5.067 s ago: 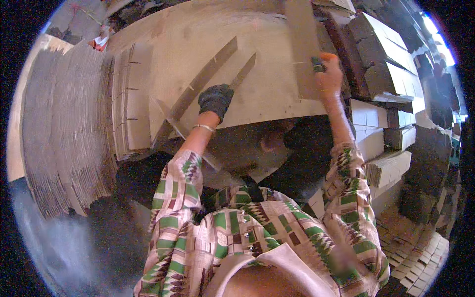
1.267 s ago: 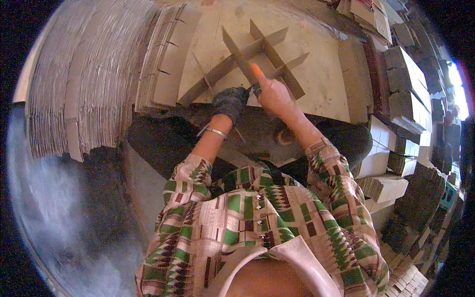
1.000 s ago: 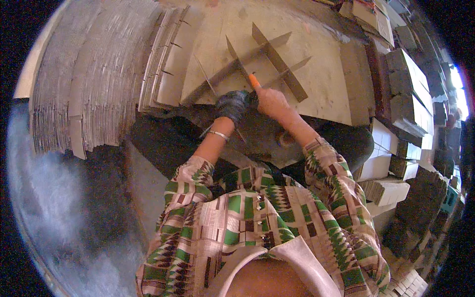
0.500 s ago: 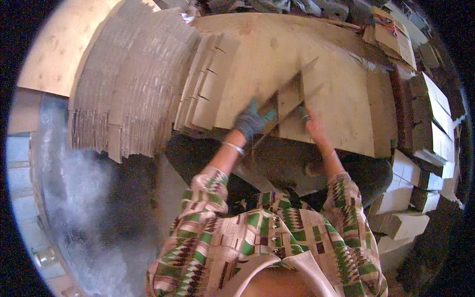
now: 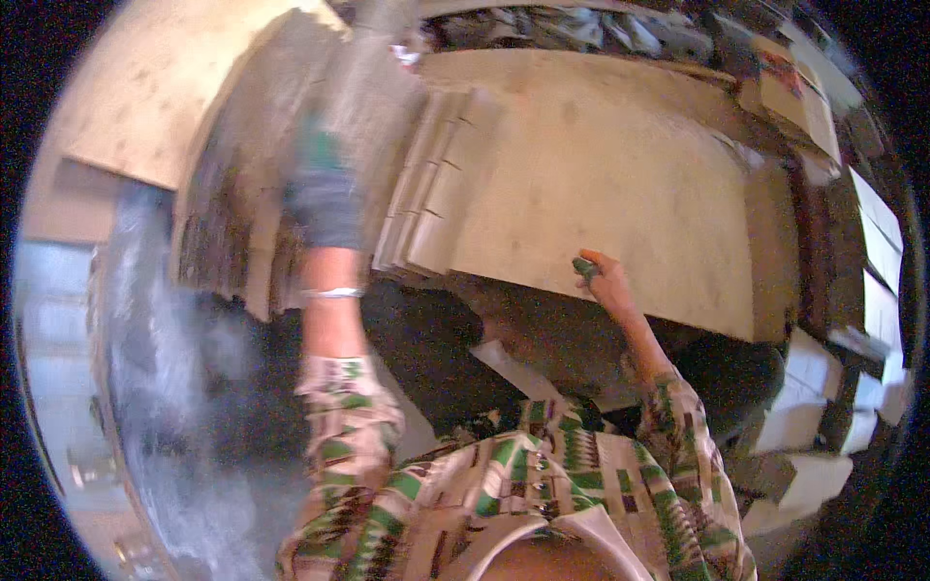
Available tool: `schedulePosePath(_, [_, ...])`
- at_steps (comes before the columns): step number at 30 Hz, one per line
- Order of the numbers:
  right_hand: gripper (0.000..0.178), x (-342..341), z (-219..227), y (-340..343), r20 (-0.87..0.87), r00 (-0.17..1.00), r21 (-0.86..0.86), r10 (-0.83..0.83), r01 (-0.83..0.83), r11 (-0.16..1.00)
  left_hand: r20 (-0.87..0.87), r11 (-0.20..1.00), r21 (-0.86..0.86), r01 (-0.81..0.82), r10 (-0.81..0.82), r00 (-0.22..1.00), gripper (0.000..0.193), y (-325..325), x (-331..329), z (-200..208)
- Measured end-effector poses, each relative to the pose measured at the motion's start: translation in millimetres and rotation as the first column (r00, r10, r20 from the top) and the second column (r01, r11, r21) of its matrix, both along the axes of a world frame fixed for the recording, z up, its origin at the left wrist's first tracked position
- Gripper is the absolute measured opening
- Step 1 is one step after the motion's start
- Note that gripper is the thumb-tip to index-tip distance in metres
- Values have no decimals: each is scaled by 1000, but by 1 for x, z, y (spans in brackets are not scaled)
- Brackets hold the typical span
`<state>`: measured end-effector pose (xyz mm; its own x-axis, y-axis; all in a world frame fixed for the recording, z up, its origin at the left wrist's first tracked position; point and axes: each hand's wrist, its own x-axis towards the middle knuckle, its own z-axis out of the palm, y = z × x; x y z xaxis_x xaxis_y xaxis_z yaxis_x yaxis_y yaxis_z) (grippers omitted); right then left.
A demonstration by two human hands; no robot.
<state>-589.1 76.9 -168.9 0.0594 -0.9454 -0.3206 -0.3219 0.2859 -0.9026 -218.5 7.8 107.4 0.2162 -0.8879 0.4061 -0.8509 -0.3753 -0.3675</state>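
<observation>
My left hand (image 5: pixel 325 198), in a grey-and-green glove, reaches over the large stack of brown slotted cardboard strips (image 5: pixel 232 155) on the left. Motion smears its fingers, so what they touch is hidden. My right hand (image 5: pixel 607 283) is bare and closed by the near edge of the wooden board (image 5: pixel 620 174). A small dark green thing (image 5: pixel 583 267) shows at its fingers; whether it is held or worn I cannot make out. Between the stack and the board's bare part lies a smaller fanned row of cardboard pieces (image 5: pixel 426 194) with slits.
Piles of folded cardboard (image 5: pixel 872 252) stand along the right side. A cardboard box (image 5: pixel 794 92) sits at the far right. Another pale board (image 5: pixel 174 97) lies at the far left. Below the work board there is a dark gap near my legs.
My left hand has swung left from the board to the large stack. The dark crossed strips between my hands are gone from the board. My right hand stays near the front edge.
</observation>
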Motion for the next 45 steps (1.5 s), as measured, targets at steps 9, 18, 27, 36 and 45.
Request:
schedulePosePath(9, [38, -76, 14, -16, -185, 982, 75, 47, -33, 997, -333, 986, 71, 150, -119, 936, 63, -22, 351, -77])
schedulePosePath(18, [42, -228, 71, -90, -717, 643, -271, -268, 96, 958, -18, 956, -156, 249, -254, 967, 64, -5, 51, -138])
schedulePosePath(27, [59, -298, 83, -258, -975, 70, -217, -210, -117, 969, -611, 773, 164, 613, -409, 678, 78, 62, -183, -330])
schedulePosePath(36, [55, -396, 39, -330, -990, -76, 113, 116, 37, 993, -557, 752, 236, 615, -414, 720, 76, 62, -192, -334])
schedulePosePath(45, [33, -423, 28, -295, -970, -177, 205, 167, -222, 953, -567, 778, 199, 596, -404, 718, 75, 64, -193, -335])
